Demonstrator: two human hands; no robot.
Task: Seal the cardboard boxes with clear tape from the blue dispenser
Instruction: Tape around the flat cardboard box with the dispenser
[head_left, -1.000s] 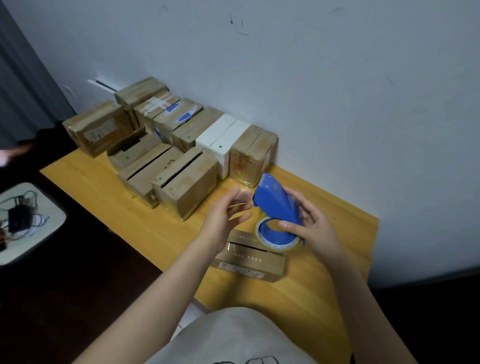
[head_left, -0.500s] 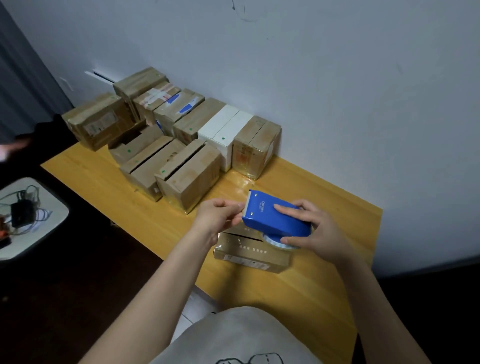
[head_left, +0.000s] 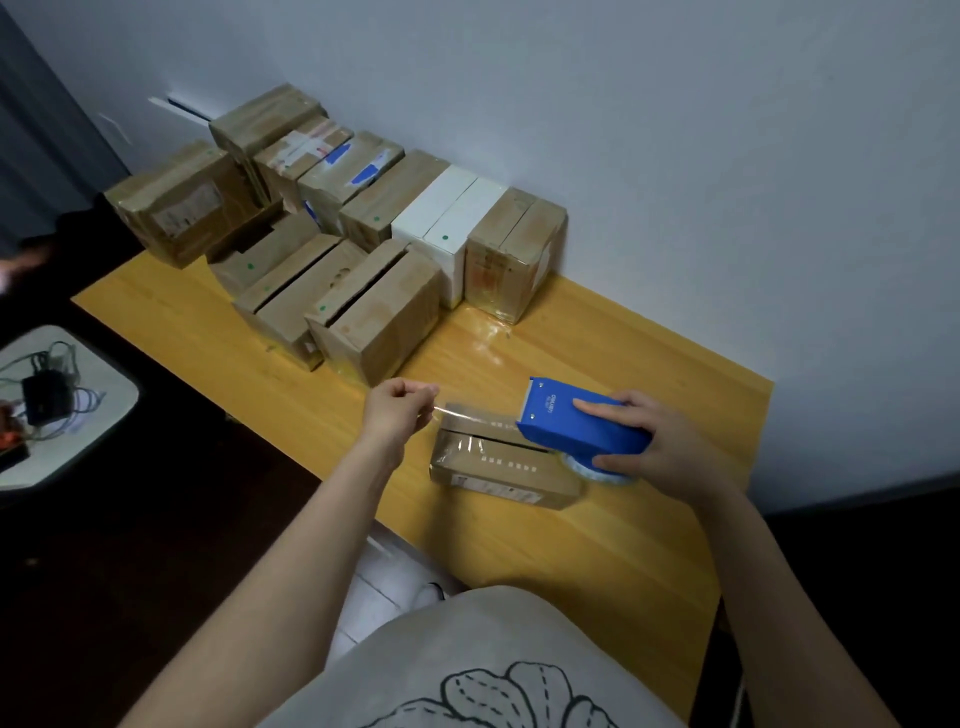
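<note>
The left hand (head_left: 397, 410) has drawn away from the blue dispenser (head_left: 582, 426) since a moment ago. It now pinches the end of the clear tape (head_left: 457, 411), stretched over the cardboard box (head_left: 498, 470) at the near edge of the table (head_left: 623, 545). The right hand (head_left: 662, 449) grips the dispenser, fingers on top and thumb below, over the box's right end.

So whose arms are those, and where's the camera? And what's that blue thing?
There is no machine here. Those are a person's own arms. The camera sits on their head and looks down, so you see what they see. The right hand grips the blue dispenser, right at a small box on the yellow table. The left hand pinches the end of the clear tape, stretched out from the dispenser. More boxes stand in rows by the wall.
</note>
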